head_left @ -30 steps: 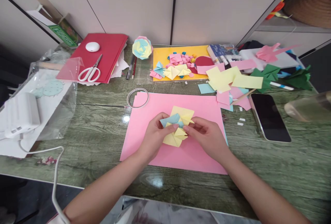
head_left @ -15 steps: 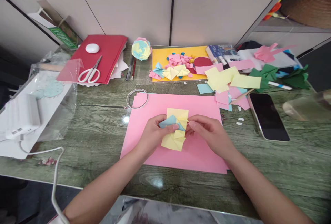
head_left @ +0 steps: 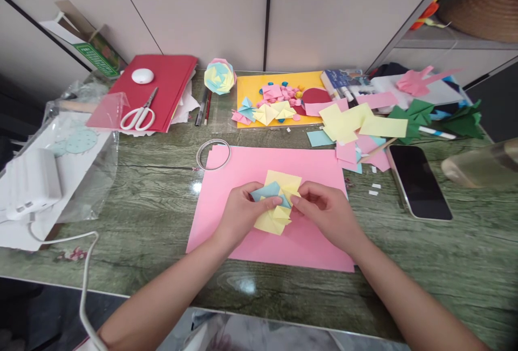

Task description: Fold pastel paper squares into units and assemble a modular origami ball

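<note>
Over the stacked pink paper sheets (head_left: 299, 245), both hands are closed on one piece of folded origami paper (head_left: 272, 223), made of yellow parts with a blue one at the centre. My left hand (head_left: 242, 211) grips its left side, the thumb pressed on the blue part. My right hand (head_left: 324, 206) pinches the yellow edge at its right; the other fingers curl behind and are partly hidden. A roll of narrow tape (head_left: 213, 169) rests at the sheets' upper left corner.
A finished-looking paper ball (head_left: 219, 76) stands at the back. Small folded pieces lie on a yellow board (head_left: 249, 86). Loose paper slips (head_left: 383, 127) and a phone (head_left: 421, 182) are at right. White-handled scissors (head_left: 138, 119) lie on a red folder (head_left: 165, 78); a white cable (head_left: 84, 286) hangs at left.
My right thumb and fingers have closed on the right edge of the folded paper. The paper's top has tilted slightly to the right. My left hand keeps its hold.
</note>
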`<move>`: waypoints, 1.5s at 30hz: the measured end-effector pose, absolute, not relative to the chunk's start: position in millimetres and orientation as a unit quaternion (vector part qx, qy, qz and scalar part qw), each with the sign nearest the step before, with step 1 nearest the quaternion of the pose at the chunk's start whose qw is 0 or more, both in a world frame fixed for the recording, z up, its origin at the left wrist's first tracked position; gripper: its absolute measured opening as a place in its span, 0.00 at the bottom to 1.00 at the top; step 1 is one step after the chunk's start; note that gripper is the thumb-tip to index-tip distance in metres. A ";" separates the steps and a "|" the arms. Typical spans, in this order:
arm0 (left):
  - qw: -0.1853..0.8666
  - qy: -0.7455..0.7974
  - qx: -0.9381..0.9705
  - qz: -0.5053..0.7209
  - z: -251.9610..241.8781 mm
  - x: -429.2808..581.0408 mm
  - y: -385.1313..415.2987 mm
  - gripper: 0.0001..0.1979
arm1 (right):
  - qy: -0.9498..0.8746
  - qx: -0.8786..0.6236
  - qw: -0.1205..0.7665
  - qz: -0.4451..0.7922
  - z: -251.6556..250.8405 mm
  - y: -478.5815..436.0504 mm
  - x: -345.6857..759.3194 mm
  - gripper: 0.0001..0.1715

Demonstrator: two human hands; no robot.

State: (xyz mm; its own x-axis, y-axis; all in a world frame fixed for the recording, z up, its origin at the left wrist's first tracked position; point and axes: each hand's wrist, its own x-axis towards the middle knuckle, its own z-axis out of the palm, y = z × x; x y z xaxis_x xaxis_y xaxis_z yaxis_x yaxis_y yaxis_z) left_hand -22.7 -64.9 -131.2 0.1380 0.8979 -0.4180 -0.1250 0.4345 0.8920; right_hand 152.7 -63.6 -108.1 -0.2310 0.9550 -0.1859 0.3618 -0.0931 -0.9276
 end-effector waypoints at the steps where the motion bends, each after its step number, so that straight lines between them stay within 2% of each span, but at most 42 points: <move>1: 0.655 0.534 0.364 0.391 -132.1 -21.9 -65.4 0.12 | -0.607 -0.547 0.292 0.497 -108.7 -63.8 152.6 0.11; 8: 0.596 0.570 0.407 0.393 -125.3 -18.8 -67.0 0.12 | -0.643 -0.533 0.279 0.474 -109.3 -62.1 155.1 0.08; 10: 0.509 0.587 0.474 0.414 -119.5 -20.0 -68.8 0.12 | -0.675 -0.505 0.293 0.451 -105.4 -61.6 158.9 0.03; 13: 0.324 0.521 0.615 0.495 -114.9 -25.3 -72.9 0.08 | -0.705 -0.453 0.375 0.397 -98.9 -63.7 164.5 0.16; 16: 0.167 0.371 0.750 0.522 -115.3 -32.3 -75.0 0.05 | -0.742 -0.398 0.446 0.303 -95.0 -68.4 166.6 0.18; 19: 0.062 0.296 0.813 0.498 -111.6 -37.7 -74.5 0.04 | -0.795 -0.355 0.460 0.175 -93.7 -71.8 165.8 0.20; 22: 0.000 0.264 0.849 0.458 -99.9 -42.3 -74.8 0.05 | -0.840 -0.305 0.445 0.059 -93.1 -72.9 165.3 0.20; 28: -0.062 0.239 0.867 0.433 -85.6 -52.1 -81.3 0.05 | -0.864 -0.269 0.424 0.028 -89.7 -77.8 168.9 0.19; 35: -0.095 0.218 0.866 0.439 -83.9 -55.8 -80.0 0.11 | -0.859 -0.292 0.417 0.057 -94.7 -83.5 171.3 0.29; 38: -0.101 0.207 0.865 0.445 -85.3 -56.7 -80.1 0.13 | -0.855 -0.300 0.419 0.059 -96.8 -86.1 171.7 0.30; 41: -0.080 0.184 0.870 0.450 -87.8 -58.0 -81.6 0.12 | -0.852 -0.297 0.428 0.056 -97.6 -88.2 172.3 0.31; 45: 0.024 0.192 0.864 0.465 -89.9 -59.0 -82.9 0.09 | -0.846 -0.297 0.433 0.091 -97.8 -87.7 172.7 0.30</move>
State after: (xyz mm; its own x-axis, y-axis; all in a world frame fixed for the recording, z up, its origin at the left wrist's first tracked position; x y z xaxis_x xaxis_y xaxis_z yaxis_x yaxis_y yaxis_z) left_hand -59.0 -82.9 -89.9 0.4938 0.3539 0.7943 0.3093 -0.9252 0.2199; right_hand 172.7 -87.7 -97.8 -0.4490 0.5810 0.6788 0.4241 0.8073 -0.4104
